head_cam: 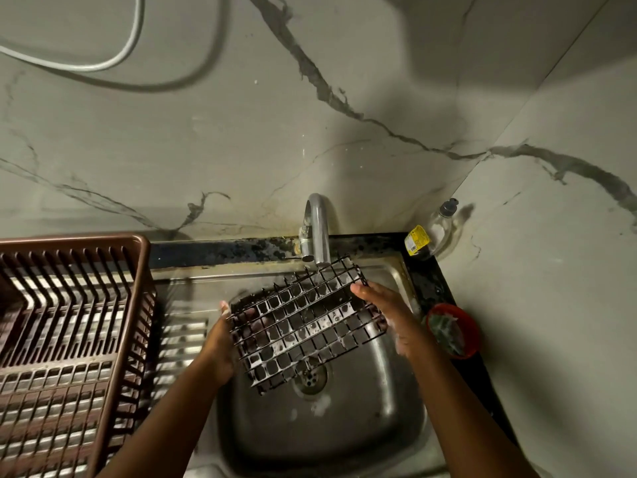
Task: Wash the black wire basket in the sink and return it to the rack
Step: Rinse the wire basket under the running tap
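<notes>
While water runs from the tap [319, 232], both hands grip the soapy black wire basket [306, 322] over the sink [344, 426]: left hand [220, 343] one side, right hand [389, 315] the other.

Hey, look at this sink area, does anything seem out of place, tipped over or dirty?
Yes. The clear bottle in the back right corner leans against the wall rather than standing upright. The dark ledge behind the faucet looks grimy and stained. The black wire basket, held by both hands over the sink, looks normal.
</notes>
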Demonstrator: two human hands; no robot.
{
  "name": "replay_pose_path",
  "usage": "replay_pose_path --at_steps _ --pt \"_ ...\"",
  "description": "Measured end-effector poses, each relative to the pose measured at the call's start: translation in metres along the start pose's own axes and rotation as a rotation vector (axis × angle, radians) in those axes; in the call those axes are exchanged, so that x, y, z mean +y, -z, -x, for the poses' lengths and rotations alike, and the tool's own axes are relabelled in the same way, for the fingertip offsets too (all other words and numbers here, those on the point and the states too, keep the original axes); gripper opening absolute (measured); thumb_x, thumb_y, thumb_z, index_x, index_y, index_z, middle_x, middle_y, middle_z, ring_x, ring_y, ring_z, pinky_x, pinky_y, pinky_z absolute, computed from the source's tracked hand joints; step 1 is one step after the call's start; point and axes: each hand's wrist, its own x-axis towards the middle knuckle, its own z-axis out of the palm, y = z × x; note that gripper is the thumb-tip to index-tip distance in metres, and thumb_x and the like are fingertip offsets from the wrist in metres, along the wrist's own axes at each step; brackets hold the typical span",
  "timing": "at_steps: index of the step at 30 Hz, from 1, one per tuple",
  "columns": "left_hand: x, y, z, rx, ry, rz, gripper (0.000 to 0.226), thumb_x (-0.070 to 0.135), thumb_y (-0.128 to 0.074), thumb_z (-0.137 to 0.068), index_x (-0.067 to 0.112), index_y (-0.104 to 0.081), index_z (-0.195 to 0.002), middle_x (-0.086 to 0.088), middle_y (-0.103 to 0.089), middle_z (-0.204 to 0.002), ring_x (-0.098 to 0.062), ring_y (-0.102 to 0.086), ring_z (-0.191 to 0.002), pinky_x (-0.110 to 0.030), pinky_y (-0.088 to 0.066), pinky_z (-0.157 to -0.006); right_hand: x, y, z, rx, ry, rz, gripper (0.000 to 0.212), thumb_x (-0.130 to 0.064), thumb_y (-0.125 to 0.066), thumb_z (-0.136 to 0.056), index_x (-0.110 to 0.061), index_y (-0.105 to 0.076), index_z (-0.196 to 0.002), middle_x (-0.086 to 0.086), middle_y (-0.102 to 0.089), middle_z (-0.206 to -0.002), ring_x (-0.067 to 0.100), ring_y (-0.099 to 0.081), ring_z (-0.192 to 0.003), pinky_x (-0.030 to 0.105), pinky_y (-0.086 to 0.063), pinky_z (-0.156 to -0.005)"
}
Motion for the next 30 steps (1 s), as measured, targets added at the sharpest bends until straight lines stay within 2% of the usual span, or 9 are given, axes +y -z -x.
replay_pose_path --at_steps 4,8,11,13,17,20,23,26,30 --pt "-0.006 -0.019 0.005 0.029 0.06 0.051 0.065 0.066 -0.027 -0.1 0.015 -0.067 -0.107 -0.014 -0.069 -0.109 -0.034 -0.063 -0.098 -0.045 -0.05 -0.079 -0.013 -0.004 0.003 0.093 0.083 -0.048 0.026 -0.028 -0.08 -0.078 -0.018 -0.076 -0.102 -0.008 -0.077 -0.098 0.004 -0.07 -0.099 0.017 -0.049 -0.082" --pt "-0.016 -0.028 0.001 0.064 0.123 0.026 0.074 0.062 -0.023 -0.101 0.006 -0.048 -0.143 -0.019 -0.05 -0.145 -0.038 -0.045 -0.137 -0.049 -0.038 -0.105 -0.025 -0.014 -0.002 0.17 0.107 0.015 0.032 -0.046 -0.084 -0.071 -0.025 -0.079 -0.095 -0.014 -0.076 -0.081 0.0 -0.07 -0.083 0.021 -0.051 -0.074" --pt "-0.024 -0.033 -0.01 0.106 0.111 0.021 0.083 0.073 -0.035 -0.09 0.012 -0.05 -0.144 -0.019 -0.05 -0.148 -0.039 -0.048 -0.134 -0.053 -0.041 -0.106 -0.029 -0.016 -0.001 0.215 0.105 -0.037 0.01 -0.033 -0.081 -0.079 -0.024 -0.077 -0.079 -0.016 -0.06 -0.05 -0.004 -0.052 -0.043 0.008 -0.035 -0.042" --pt "-0.033 -0.034 -0.024 0.091 0.12 0.006 0.085 0.077 -0.036 -0.087 0.012 -0.057 -0.136 -0.022 -0.057 -0.14 -0.042 -0.056 -0.124 -0.056 -0.045 -0.103 -0.027 -0.018 -0.001 0.225 0.098 -0.05 0.008 -0.03 -0.081 -0.079 -0.025 -0.077 -0.075 -0.012 -0.066 -0.06 0.0 -0.057 -0.054 0.013 -0.039 -0.045" --pt "-0.023 -0.058 -0.006 0.082 0.087 -0.068 0.077 0.069 -0.029 -0.097 0.007 -0.056 -0.134 -0.02 -0.059 -0.135 -0.043 -0.056 -0.124 -0.052 -0.048 -0.097 -0.016 -0.031 -0.007 0.262 0.045 -0.023 0.027 -0.023 -0.075 -0.086 -0.017 -0.074 -0.112 0.006 -0.078 -0.093 0.025 -0.074 -0.086 0.022 -0.049 -0.051" --pt "-0.046 -0.063 -0.062 0.132 0.022 -0.192 0.102 0.089 -0.03 -0.079 0.013 -0.051 -0.143 -0.02 -0.053 -0.145 -0.042 -0.053 -0.128 -0.058 -0.042 -0.106 -0.011 -0.041 -0.009 0.274 0.022 0.013 0.031 -0.013 -0.067 -0.092 -0.018 -0.068 -0.123 0.012 -0.075 -0.097 0.009 -0.061 -0.055 0.016 -0.042 -0.04" --pt "-0.047 -0.078 -0.076 0.181 0.05 -0.281 0.133 0.106 -0.024 -0.052 0.02 -0.038 -0.152 -0.018 -0.037 -0.158 -0.043 -0.04 -0.139 -0.063 -0.034 -0.111 -0.007 -0.043 -0.012 0.311 -0.049 -0.05 0.035 -0.006 -0.062 -0.094 -0.013 -0.064 -0.129 0.006 -0.067 -0.086 0.007 -0.045 -0.051 0.013 -0.032 -0.031" --pt "-0.011 -0.109 -0.001 0.186 -0.038 -0.426 0.092 0.078 -0.024 -0.091 0.018 -0.015 -0.16 -0.016 -0.006 -0.167 -0.037 -0.007 -0.153 -0.059 -0.01 -0.122 -0.002 -0.043 -0.017 0.324 -0.148 -0.078 0.032 -0.008 -0.055 -0.098 -0.016 -0.067 -0.126 -0.007 -0.049 -0.057 0.003 -0.038 -0.038 0.013 -0.022 -0.033" --pt "-0.007 -0.123 0.006 0.144 -0.113 -0.513 0.082 0.068 -0.018 -0.098 0.015 -0.012 -0.16 -0.017 -0.003 -0.167 -0.034 -0.001 -0.154 -0.055 -0.003 -0.123 0.001 -0.044 -0.018 0.336 -0.202 -0.076 0.029 -0.011 -0.049 -0.1 -0.019 -0.067 -0.122 -0.003 -0.049 -0.054 0.008 -0.04 -0.039 0.012 -0.019 -0.039"
